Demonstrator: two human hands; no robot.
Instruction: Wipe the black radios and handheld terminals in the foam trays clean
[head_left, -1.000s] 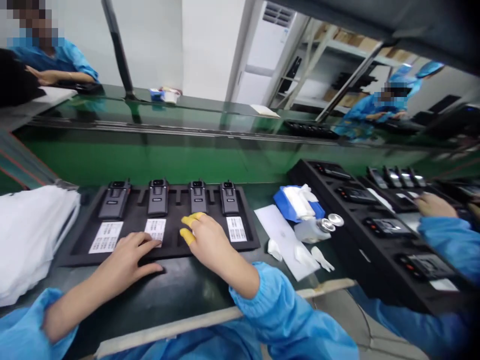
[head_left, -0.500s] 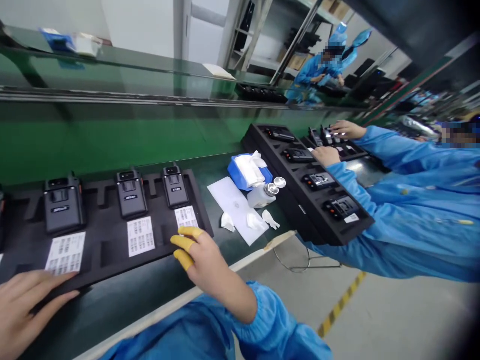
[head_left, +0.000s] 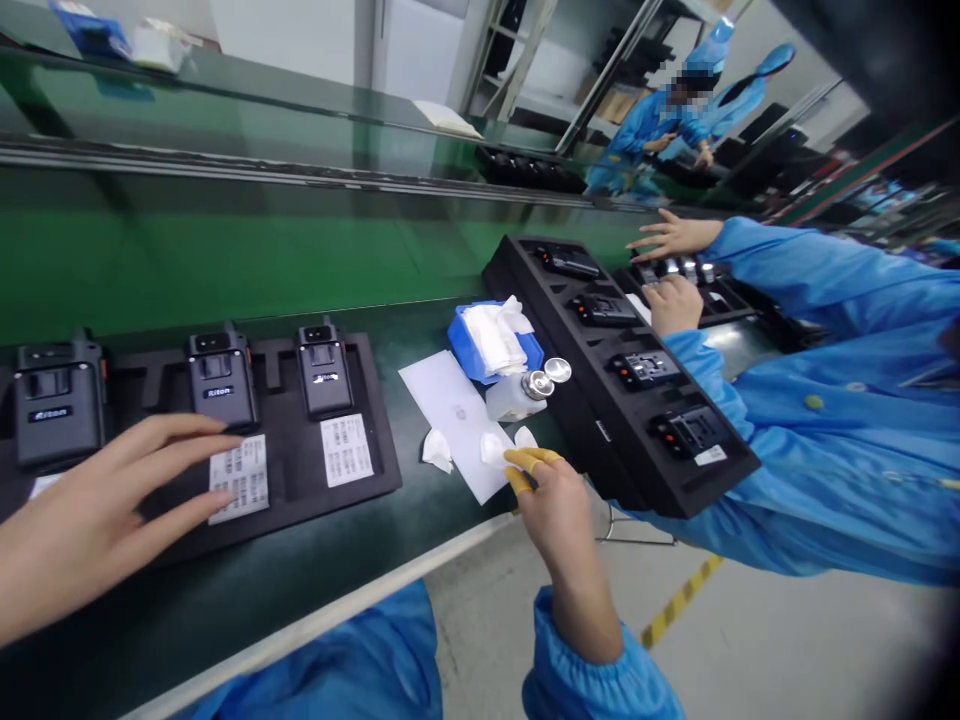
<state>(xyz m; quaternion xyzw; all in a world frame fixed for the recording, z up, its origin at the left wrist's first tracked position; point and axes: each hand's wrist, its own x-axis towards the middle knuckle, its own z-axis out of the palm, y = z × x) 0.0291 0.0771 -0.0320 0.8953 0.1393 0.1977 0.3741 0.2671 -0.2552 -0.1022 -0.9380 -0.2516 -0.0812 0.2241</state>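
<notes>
My left hand (head_left: 139, 500) is spread over the black foam tray (head_left: 292, 500), its fingertips around a white label sheet (head_left: 238, 478). Just above those fingers lies a black handheld device (head_left: 220, 385) with a stubby top and the word Riton. Similar devices lie in the tray to the left (head_left: 60, 410) and right (head_left: 324, 375), the right one above a label sheet (head_left: 347, 450). My right hand (head_left: 555, 505), wearing yellow finger cots, is at the edge of a crumpled white wipe (head_left: 493, 450). Its fingers look slightly parted; no firm grip shows.
Behind the wipes stand a white pump bottle (head_left: 516, 398) with its lid up and a blue box of wipes (head_left: 465, 345). A thick black foam tray (head_left: 607, 425) with several devices lies to the right. Beyond it, a co-worker's hands (head_left: 675, 300) work at another tray.
My right hand has moved from the tray's right end to the wipes. My left hand has lifted from the front edge and moved right over a label sheet. The view has shifted right.
</notes>
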